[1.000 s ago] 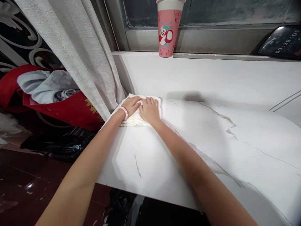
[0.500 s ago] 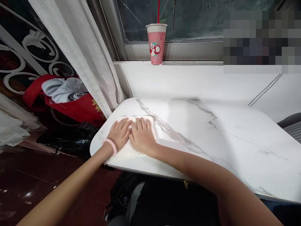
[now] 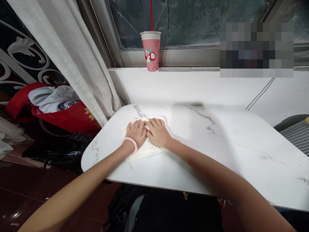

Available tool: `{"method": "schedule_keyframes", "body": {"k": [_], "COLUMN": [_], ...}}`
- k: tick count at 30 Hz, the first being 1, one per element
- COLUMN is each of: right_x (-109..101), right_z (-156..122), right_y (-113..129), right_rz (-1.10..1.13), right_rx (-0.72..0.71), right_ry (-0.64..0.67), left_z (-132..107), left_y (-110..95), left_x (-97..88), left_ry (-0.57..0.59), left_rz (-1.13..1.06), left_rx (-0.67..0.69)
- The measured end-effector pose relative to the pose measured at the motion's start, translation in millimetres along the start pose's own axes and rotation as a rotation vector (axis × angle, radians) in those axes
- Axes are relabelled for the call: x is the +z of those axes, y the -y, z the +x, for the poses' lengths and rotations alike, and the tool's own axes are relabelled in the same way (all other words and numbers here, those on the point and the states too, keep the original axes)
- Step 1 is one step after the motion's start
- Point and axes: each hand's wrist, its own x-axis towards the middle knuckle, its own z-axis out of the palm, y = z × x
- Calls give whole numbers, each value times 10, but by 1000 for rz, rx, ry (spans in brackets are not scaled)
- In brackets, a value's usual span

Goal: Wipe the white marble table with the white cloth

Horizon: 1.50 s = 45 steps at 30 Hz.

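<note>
Towel (image 3: 149, 152) lay on the marbled tabletop (image 3: 193, 127) at left, under the flattened left hand (image 3: 137, 132) and right hand (image 3: 158, 132). Work done and remaining was unclear.

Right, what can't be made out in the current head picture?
Head view, every item:
White cloth: middle hidden beneath left grip and right grip.
Red straw: top cut off by the upper edge.
Cup: contents hidden by its sides.
Pixelated patch: obscures whatever lies behind.
</note>
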Motion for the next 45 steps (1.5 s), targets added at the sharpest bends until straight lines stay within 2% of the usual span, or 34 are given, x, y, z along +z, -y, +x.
{"method": "schedule_keyframes", "body": {"k": [7,10,13,17,21,24,30,33,37,42,45], "right_x": [-64,-92,-101,-110,-167,-249,-464,-570,-719,-851,-845], "right_z": [448,529,541,448,172,-170,-963,-1256,-1491,-1611,-1542], "right_y": [-681,-882,-949,-868,-715,-573,-195,-84,-165,-459,-627], "right_rz": [4,25,23,-7,-74,-103,-99,-105,-124,-181,-199], "right_rx": [136,194,224,238,224,199,121,109,125,187,206], "right_ry": [-71,-104,-128,-124,-126,-110,-30,0,9,-39,-64], "left_z": [948,1170,1226,1128,875,527,-391,-679,-733,-514,-335], "left_y": [-186,-303,-369,-392,-475,-602,-893,-1034,-1277,-1597,-1669], "left_x": [125,175,198,182,140,117,83,36,-17,6,39], "left_ry": [-27,-31,-26,-2,9,-5,-37,-10,56,94,92], "left_rz": [-72,-98,-97,-83,-63,-60,-3,21,1,-53,-74], "left_rx": [98,92,82,81,122,165,173,200,265,318,322]}}
